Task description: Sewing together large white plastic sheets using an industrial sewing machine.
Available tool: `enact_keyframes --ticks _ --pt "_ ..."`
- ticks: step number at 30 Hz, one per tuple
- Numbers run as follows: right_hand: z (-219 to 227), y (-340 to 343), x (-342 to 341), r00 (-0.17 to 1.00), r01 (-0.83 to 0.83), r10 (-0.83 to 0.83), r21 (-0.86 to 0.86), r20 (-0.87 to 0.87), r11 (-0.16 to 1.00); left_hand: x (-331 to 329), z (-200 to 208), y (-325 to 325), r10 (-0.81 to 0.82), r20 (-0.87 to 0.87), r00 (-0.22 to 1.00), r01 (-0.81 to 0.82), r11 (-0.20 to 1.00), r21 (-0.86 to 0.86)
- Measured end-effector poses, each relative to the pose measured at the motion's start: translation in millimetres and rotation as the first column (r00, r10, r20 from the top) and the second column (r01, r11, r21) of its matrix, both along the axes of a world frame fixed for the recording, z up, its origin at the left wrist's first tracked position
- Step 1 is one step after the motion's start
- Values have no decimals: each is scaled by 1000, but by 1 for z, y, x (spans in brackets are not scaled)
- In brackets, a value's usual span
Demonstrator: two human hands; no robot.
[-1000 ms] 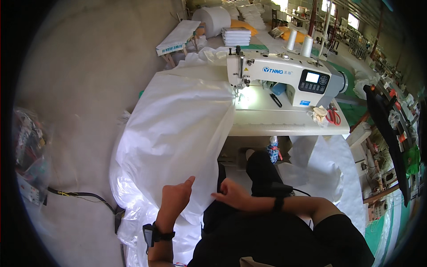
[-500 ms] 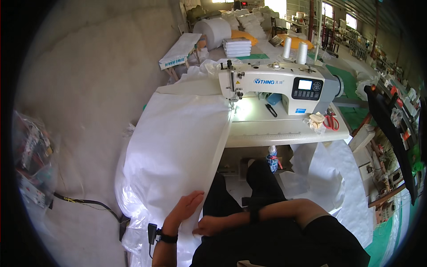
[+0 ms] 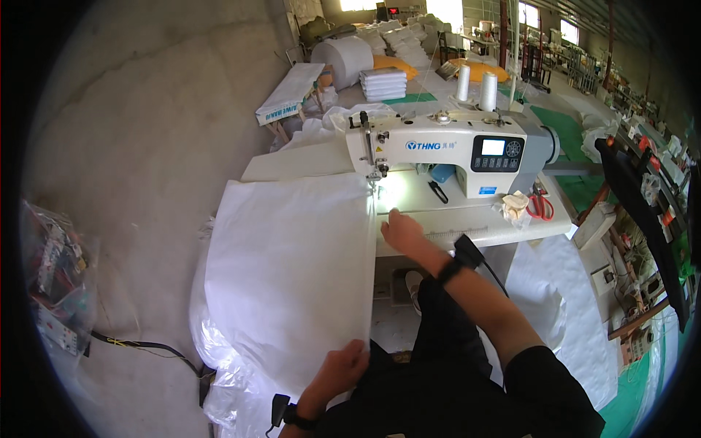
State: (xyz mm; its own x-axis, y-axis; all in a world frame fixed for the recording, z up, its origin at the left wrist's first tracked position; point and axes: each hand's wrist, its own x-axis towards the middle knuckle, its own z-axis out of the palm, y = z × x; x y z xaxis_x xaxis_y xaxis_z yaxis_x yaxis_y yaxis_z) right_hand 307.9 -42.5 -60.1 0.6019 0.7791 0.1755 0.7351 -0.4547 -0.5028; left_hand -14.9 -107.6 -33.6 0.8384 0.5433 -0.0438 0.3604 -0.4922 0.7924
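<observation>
A large white sheet (image 3: 292, 270) of fabric or film lies across the left side of the sewing table, its right edge running up to the needle area of a white sewing machine (image 3: 438, 142). Near my lap, my left hand (image 3: 343, 370) is closed on the lower right edge of that sheet. My right hand (image 3: 403, 232) is over the front of the machine bed, just right of the sheet's edge and below the lit needle. Its fingers are curled; whatever they may hold is hidden.
Black thread snips (image 3: 438, 192), a crumpled cream scrap (image 3: 513, 206) and red-handled scissors (image 3: 540, 208) lie on the machine bed. Two white thread cones (image 3: 488, 90) stand behind the machine. More white material (image 3: 540, 306) hangs at the right. A grey wall rises at the left.
My right hand has moved from my lap up and forward to the machine bed. My left hand has shifted down and right onto the sheet's edge. The sheet lies straighter along the needle line.
</observation>
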Motion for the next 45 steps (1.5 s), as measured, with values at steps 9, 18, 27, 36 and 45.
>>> enact_keyframes --ticks 9,18,27,36,45 --pt "-4 51 -18 920 -8 114 -272 375 962 20 14 -9 -24 -52 998 22 999 -38" --pt "-24 30 -41 986 25 -5 -116 166 993 46 -15 18 118 42 992 -122 986 109" --pt "-32 21 -42 970 4 2 22 -245 1000 86 -23 44 156 96 983 -176 953 247" --pt "-38 13 -49 951 2 32 109 -309 994 120 -38 60 270 82 959 -282 928 242" --pt "-31 3 -49 947 -21 41 66 -320 998 148 -44 86 247 130 960 -259 962 89"
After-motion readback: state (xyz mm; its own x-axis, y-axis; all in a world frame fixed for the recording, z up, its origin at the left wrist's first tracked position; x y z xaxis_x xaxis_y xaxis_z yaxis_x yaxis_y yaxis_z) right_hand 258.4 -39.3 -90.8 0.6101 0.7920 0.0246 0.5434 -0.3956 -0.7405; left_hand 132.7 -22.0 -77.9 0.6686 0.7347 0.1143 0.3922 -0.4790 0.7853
